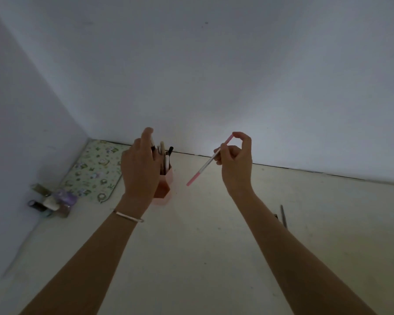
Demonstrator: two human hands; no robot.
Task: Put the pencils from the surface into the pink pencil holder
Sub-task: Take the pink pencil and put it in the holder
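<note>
Head view: the right hand point(236, 162) pinched a slim pink-and-white pencil point(205, 165) aloft, just right of the pink hexagonal plastic pencil holder point(166, 186) on the cream worktop point(214, 246). The left hand point(139, 169) sat against the holder's stored pencils (grip unclear). Best to swing it upright and drop it into a gap.

Left hand point(139, 170), pens point(167, 160) over holder point(167, 187) mouth

Cream surface point(191, 258) bearing the pink pencil holder point(166, 185); patterned mat point(96, 169) just left of the holder, small bottles point(52, 202) farther left, dark pencil point(283, 215) well right.
</note>
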